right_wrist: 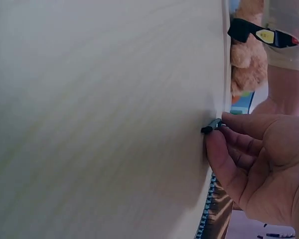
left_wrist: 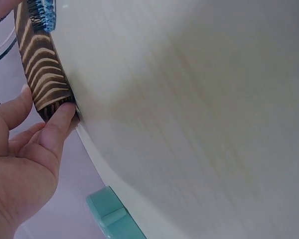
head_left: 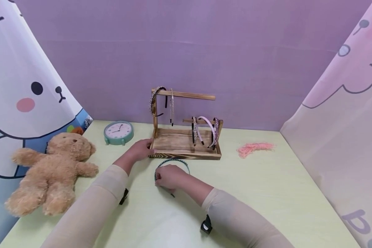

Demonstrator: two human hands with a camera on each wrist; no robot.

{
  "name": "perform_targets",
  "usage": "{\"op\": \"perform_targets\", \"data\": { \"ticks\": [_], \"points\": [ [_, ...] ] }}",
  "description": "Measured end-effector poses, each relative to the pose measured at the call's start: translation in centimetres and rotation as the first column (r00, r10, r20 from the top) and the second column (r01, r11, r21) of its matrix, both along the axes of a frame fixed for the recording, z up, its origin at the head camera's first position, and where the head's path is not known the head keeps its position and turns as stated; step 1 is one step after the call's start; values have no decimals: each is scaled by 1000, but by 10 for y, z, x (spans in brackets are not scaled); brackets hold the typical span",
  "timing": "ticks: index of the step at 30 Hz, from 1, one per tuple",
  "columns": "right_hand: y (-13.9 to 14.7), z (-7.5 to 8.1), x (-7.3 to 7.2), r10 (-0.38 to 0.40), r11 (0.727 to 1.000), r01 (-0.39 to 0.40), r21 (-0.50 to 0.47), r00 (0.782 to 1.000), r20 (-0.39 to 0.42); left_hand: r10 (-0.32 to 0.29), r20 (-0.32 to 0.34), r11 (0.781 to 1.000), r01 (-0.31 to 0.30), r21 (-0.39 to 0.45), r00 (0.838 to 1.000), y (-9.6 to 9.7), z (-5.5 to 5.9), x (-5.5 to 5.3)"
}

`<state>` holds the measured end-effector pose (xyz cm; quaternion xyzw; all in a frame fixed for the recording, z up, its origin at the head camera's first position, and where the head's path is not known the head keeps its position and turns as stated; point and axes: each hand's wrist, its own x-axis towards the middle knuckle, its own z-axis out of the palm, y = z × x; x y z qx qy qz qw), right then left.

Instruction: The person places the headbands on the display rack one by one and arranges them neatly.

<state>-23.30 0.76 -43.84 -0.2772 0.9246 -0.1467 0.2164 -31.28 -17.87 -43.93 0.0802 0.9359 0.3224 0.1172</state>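
Note:
A wooden headband stand [head_left: 186, 156] with two bars and a tray base stands at the back of the table. My left hand [head_left: 140, 150] grips the left front corner of its tray; the left wrist view shows thumb and fingers around the striped wood [left_wrist: 47, 74]. Just in front of the stand is a teal beaded headband [head_left: 173, 159]. My right hand [head_left: 171, 176] pinches it on its left side, and in the right wrist view its dark tip [right_wrist: 207, 129] pokes out between thumb and fingers. Part of the band is hidden behind that hand.
Two headbands [head_left: 172, 103] hang on the upper bar, several more [head_left: 215, 132] on the lower bar. A teal clock [head_left: 119, 132] lies left of the stand, a teddy bear [head_left: 57, 168] at the table's left edge. Pink yarn [head_left: 255, 148] lies to the right.

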Motion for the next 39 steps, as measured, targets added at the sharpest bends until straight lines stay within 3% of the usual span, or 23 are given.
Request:
{"op": "perform_targets", "data": {
  "ticks": [3, 7, 12, 17, 28, 32, 39],
  "points": [
    [5, 5, 0, -4, 999, 5, -51, 1000, 18, -8, -17, 1000, 8, -10, 1000, 0, 0, 1],
    [17, 14, -2, -23, 979, 48, -200, 992, 123, -9, -29, 1000, 9, -9, 1000, 0, 1, 2],
    [36, 28, -8, -47, 896, 183, -406, 945, 324, -4, -22, 1000, 4, 4, 1000, 1, 2, 3],
    [56, 42, -16, -5, 809, 253, -531, 906, 423, 12, 1, 1000, -12, 8, 1000, 0, 3, 3],
    [89, 62, -21, 5, 713, 355, -605, 860, 511, 13, 29, 1000, -14, 24, 999, 1, 3, 2],
    [97, 72, -19, 34, 661, 359, -659, 863, 504, 9, 20, 1000, -9, 19, 1000, 1, 3, 3],
    [110, 96, -8, 86, 548, 285, -786, 916, 392, 15, 33, 1000, -16, 12, 999, 1, 6, 5]
  ]
}}
